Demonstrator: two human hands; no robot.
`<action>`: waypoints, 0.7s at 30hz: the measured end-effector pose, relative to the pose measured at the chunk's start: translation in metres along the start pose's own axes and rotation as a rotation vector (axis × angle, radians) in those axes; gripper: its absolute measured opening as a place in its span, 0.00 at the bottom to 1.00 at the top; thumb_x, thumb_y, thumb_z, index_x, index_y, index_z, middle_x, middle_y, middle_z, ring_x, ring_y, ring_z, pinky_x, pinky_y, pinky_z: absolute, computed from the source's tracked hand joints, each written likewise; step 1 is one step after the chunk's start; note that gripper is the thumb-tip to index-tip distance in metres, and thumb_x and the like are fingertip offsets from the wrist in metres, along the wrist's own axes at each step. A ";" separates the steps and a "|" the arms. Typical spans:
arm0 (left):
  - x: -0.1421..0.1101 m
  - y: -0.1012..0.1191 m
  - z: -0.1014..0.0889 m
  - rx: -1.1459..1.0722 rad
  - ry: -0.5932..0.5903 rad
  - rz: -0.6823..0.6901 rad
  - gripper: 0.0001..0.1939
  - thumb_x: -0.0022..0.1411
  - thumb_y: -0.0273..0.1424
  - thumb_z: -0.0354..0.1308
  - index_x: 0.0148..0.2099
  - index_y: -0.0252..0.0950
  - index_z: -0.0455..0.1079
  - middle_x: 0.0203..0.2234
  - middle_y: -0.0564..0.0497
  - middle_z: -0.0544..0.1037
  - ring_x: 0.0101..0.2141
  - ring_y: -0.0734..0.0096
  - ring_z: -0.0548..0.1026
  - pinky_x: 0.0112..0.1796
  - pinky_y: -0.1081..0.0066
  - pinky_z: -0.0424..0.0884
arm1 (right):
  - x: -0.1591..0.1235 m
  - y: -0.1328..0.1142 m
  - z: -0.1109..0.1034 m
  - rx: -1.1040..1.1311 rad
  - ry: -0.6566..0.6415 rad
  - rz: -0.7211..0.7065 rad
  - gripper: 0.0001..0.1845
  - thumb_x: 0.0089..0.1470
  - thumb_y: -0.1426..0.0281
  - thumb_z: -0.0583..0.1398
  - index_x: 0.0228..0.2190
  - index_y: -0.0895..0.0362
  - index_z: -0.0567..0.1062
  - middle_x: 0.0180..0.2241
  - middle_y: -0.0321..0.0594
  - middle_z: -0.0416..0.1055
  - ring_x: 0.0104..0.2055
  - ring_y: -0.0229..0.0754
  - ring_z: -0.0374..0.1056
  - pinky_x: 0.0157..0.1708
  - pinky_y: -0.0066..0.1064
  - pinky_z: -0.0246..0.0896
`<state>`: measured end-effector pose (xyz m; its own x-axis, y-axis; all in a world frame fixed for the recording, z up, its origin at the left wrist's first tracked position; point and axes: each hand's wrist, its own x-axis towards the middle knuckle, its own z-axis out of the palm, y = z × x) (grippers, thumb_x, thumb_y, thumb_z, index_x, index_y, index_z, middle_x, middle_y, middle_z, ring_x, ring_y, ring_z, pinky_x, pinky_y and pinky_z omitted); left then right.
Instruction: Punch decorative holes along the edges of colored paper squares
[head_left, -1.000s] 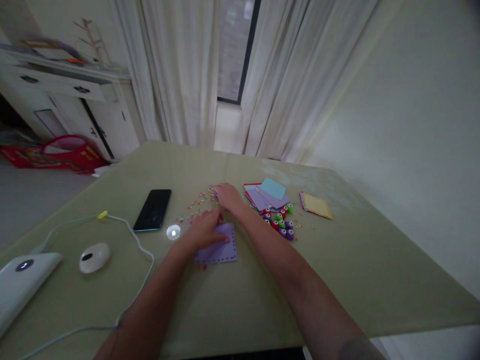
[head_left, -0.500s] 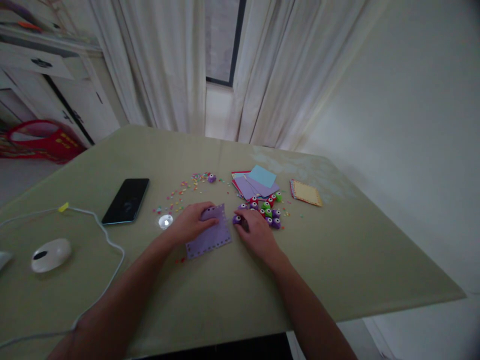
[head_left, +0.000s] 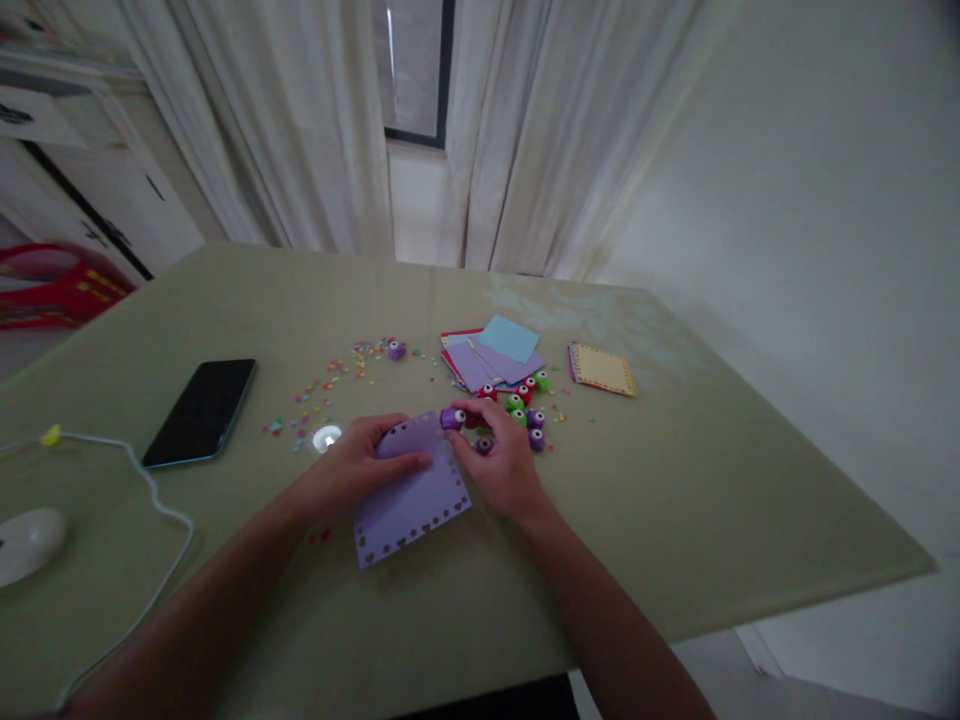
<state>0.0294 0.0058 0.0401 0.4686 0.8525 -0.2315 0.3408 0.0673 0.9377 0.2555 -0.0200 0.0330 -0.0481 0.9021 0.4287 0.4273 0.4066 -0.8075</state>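
My left hand (head_left: 361,462) is closed on a purple paper card (head_left: 414,500), thumb on top and fingers beneath. The card is tilted and has small heart and star cut-outs along its edges. Between the thumb and fingers of my right hand (head_left: 504,465) is a small purple paper punch (head_left: 453,418) with an eye on it. It sits at the card's upper right corner; whether the edge is inside its slot I cannot tell. Several green punches (head_left: 516,404), red punches (head_left: 525,392) and purple punches (head_left: 535,438) lie just beyond my right hand, which partly hides them.
Loose paper cards (head_left: 510,338) lie behind the punches, with a stack of yellow-topped cards (head_left: 602,369) to their right. Another purple punch (head_left: 396,349) stands by scattered confetti (head_left: 330,378). A clear round disc (head_left: 327,438), phone (head_left: 201,412), white mouse (head_left: 30,545) and cable (head_left: 161,500) are on the left.
My right hand has picked a purple punch up from the group and brought it to the card's corner. The card has risen and tilted in my left hand. The view has shifted a little.
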 end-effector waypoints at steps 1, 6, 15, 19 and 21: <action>0.000 -0.001 0.000 0.005 -0.005 -0.006 0.26 0.60 0.53 0.69 0.48 0.37 0.78 0.34 0.49 0.85 0.29 0.61 0.82 0.27 0.69 0.75 | 0.000 -0.001 0.000 -0.002 0.001 -0.014 0.17 0.59 0.73 0.66 0.51 0.55 0.79 0.47 0.43 0.81 0.46 0.45 0.78 0.49 0.38 0.74; 0.001 -0.003 0.000 0.036 -0.006 0.003 0.26 0.60 0.53 0.69 0.47 0.37 0.78 0.35 0.49 0.84 0.30 0.60 0.82 0.28 0.70 0.75 | 0.000 -0.003 -0.002 -0.052 0.012 -0.094 0.16 0.60 0.74 0.66 0.50 0.55 0.79 0.47 0.43 0.81 0.47 0.45 0.77 0.51 0.37 0.73; 0.001 0.001 0.001 0.030 0.003 0.018 0.26 0.61 0.54 0.67 0.46 0.37 0.79 0.34 0.48 0.83 0.30 0.60 0.81 0.28 0.69 0.75 | 0.000 -0.004 -0.004 -0.196 0.018 -0.160 0.15 0.62 0.74 0.63 0.50 0.53 0.80 0.47 0.45 0.81 0.50 0.49 0.76 0.54 0.42 0.71; 0.001 0.000 0.001 0.003 0.000 0.007 0.25 0.62 0.54 0.66 0.47 0.37 0.78 0.33 0.49 0.83 0.29 0.61 0.81 0.27 0.69 0.74 | 0.001 -0.003 -0.005 -0.203 0.031 -0.180 0.14 0.63 0.74 0.63 0.49 0.53 0.80 0.47 0.44 0.82 0.50 0.48 0.76 0.54 0.41 0.71; 0.000 0.000 0.001 0.010 0.009 0.005 0.25 0.62 0.54 0.66 0.48 0.37 0.79 0.33 0.49 0.83 0.30 0.61 0.81 0.27 0.70 0.74 | 0.001 -0.003 -0.005 -0.188 0.025 -0.195 0.14 0.62 0.75 0.64 0.49 0.53 0.80 0.47 0.44 0.82 0.50 0.48 0.76 0.54 0.40 0.71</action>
<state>0.0305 0.0053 0.0393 0.4628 0.8576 -0.2243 0.3462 0.0580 0.9364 0.2590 -0.0210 0.0375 -0.1245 0.8046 0.5807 0.5724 0.5363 -0.6203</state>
